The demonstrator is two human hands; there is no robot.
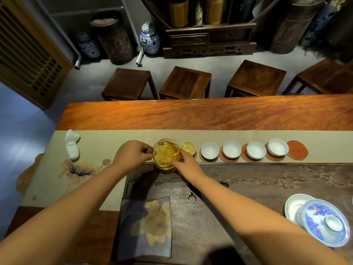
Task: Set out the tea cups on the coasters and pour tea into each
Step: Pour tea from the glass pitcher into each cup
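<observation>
A glass pitcher (165,153) of golden tea is tipped toward the leftmost white cup (188,147), which holds tea. My left hand (133,153) pinches the pitcher's handle on its left side. My right hand (186,159) rests against the pitcher's right wall with the fingers around it. To the right runs a row of several empty white cups (209,151) (231,149) (256,150) (277,147), each sitting on or partly on a round red coaster (229,159). One more red coaster (297,150) at the row's right end is bare.
A beige runner (107,142) covers the wooden table. A dark carved tea tray (267,180) lies in front, with a folded cloth (149,226) on it. A blue-and-white lidded bowl (324,222) stands at right, a white ceramic piece (71,145) at left. Stools stand beyond the table.
</observation>
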